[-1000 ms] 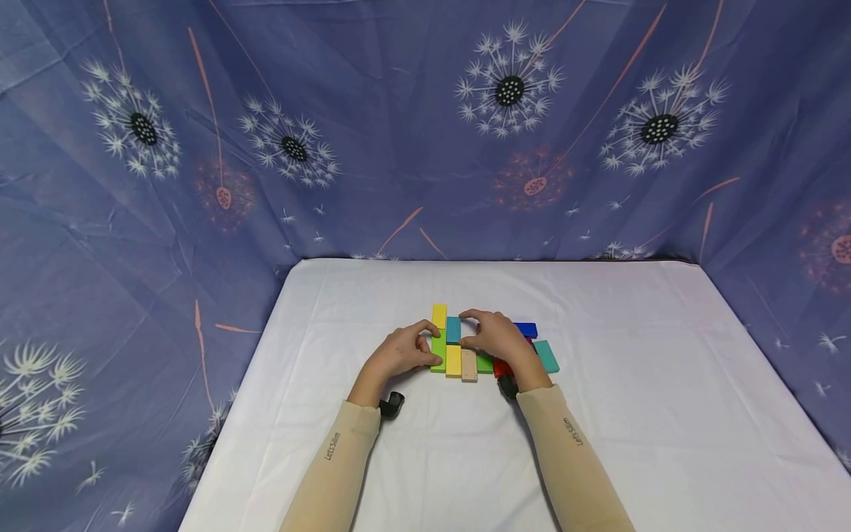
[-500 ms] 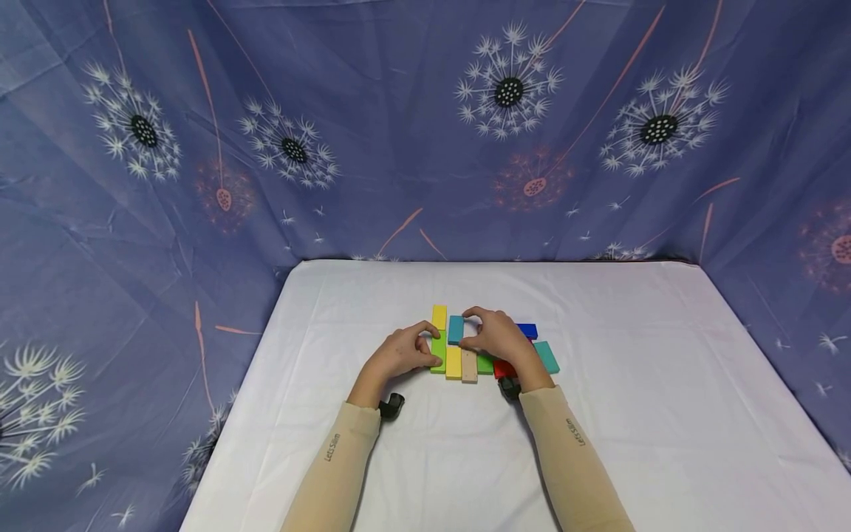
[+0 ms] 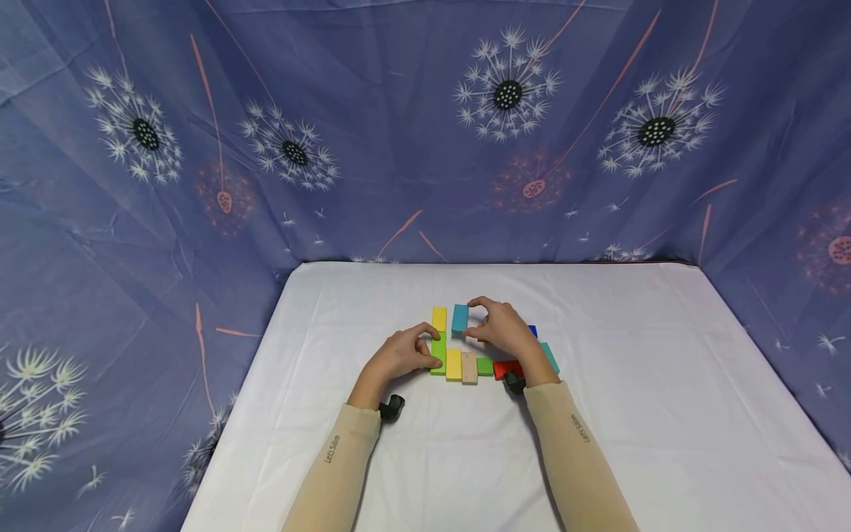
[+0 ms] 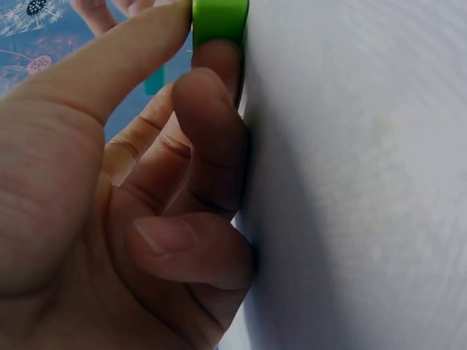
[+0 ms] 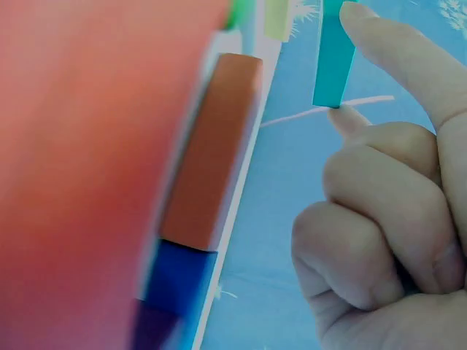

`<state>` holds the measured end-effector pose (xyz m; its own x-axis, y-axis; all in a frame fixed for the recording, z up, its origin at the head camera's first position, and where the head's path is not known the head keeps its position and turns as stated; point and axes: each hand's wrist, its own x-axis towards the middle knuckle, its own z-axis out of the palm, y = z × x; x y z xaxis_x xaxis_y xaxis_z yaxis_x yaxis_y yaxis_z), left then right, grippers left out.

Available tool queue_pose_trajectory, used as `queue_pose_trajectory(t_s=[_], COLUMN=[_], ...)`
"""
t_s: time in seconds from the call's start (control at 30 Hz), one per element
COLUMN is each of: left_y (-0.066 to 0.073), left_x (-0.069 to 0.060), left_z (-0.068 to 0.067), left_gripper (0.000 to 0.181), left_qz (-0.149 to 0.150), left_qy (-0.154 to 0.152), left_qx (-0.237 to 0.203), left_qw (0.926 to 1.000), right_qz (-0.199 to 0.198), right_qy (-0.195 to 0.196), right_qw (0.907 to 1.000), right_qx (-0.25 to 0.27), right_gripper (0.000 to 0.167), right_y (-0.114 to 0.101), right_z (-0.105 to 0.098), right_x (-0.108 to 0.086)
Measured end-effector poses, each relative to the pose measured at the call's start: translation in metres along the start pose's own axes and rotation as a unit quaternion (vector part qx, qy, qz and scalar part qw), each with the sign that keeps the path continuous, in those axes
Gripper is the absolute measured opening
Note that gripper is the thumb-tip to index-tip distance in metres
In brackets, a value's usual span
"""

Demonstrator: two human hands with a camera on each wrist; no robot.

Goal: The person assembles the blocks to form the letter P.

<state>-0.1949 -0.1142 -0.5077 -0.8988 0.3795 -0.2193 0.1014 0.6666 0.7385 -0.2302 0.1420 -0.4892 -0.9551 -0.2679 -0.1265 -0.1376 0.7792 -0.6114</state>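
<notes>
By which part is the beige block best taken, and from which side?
Probably by its short ends, from above: the beige block lies flat, its long sides flanked by a yellow block and a green block, while both ends look free.

In the head view, a white tablecloth (image 3: 665, 443) with faint creases spreads out toward 6 o'clock. A blue-purple dandelion-print curtain (image 3: 392, 89) hangs from 8 round through 12 to 4 o'clock. Its white dandelion head (image 3: 507, 94) at 1 o'clock has a dotted dark centre; a pink dandelion head (image 3: 841, 250) shows at 3 o'clock.
</notes>
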Motion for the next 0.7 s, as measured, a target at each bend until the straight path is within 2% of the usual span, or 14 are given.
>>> queue_pose_trajectory(t_s=[0.33, 0.57, 0.7], left_y=[0.001, 0.001, 0.0], left_x=[0.0, -0.001, 0.0], left_z=[0.0, -0.001, -0.001], left_gripper=[0.048, 0.048, 0.048], left_qz=[-0.008, -0.009, -0.007], left_qy=[-0.002, -0.003, -0.004], left_qx=[-0.003, -0.01, -0.01], left_qw=[1.0, 0.9999, 0.9999], right_qz=[0.003, -0.004, -0.009], right_qy=[0.02, 0.02, 0.017], right_qw=[0.9998, 0.9998, 0.9998], right_qx=[-0.003, -0.007, 0.009], right_gripper=[0.066, 0.068, 0.067], right_y=[-0.012, -0.02, -0.022], right_z=[-0.017, -0.023, -0.024], right_x=[0.009, 0.02, 0.028])
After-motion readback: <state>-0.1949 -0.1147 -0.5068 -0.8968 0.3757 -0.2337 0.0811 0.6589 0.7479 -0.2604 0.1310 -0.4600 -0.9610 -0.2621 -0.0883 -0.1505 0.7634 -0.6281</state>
